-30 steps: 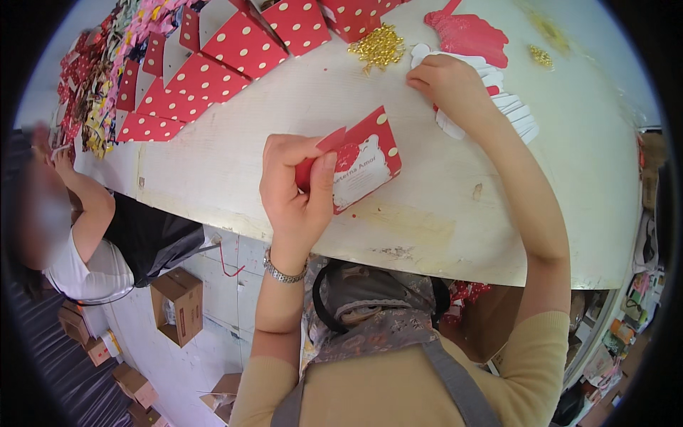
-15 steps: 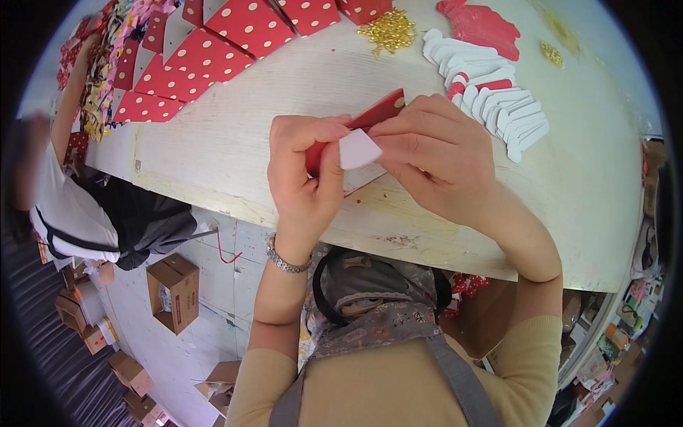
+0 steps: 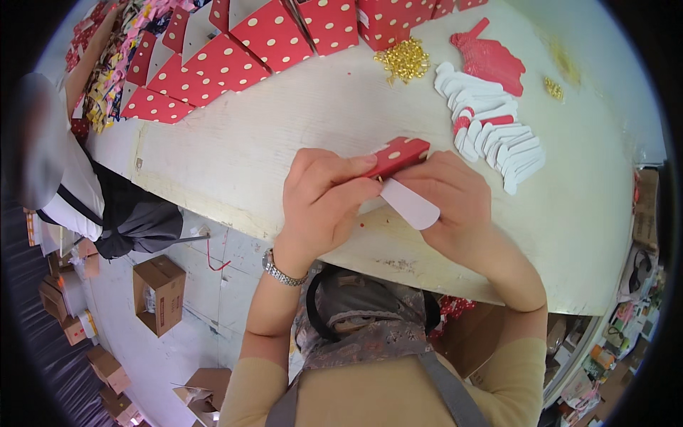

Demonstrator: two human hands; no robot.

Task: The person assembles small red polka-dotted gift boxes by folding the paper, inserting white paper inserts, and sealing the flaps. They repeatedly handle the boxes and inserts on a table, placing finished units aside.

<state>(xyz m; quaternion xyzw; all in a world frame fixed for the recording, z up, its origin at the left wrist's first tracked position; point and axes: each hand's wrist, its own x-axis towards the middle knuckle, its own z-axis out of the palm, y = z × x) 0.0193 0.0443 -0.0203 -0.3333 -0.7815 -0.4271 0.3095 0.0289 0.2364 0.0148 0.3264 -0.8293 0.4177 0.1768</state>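
A small red card box with cream dots (image 3: pixel 400 156) is held in front of me over the table, seen edge-on. My left hand (image 3: pixel 324 196) grips its left side, thumb and index finger pressed on the card. From under the box a white paper strip with a rounded end (image 3: pixel 411 204) sticks out toward me. My right hand (image 3: pixel 452 203) is closed around the right end of the box, its fingers behind the strip; the fingertips are partly hidden. A speck of gold shows at the strip's upper end by my left thumb.
Dotted red boxes (image 3: pixel 213 67) line the table's far left. Beyond them lie a heap of small gold fasteners (image 3: pixel 405 60), white paper strips (image 3: pixel 498 135), red card pieces (image 3: pixel 489 60) and a smaller gold heap (image 3: pixel 553 88). Another person (image 3: pixel 71 171) works at left. Cartons (image 3: pixel 160 295) stand on the floor.
The box has turned so its dotted side faces up, and the white strip now slants down toward my right hand. Both hands sit slightly lower in view, which has shifted a little.
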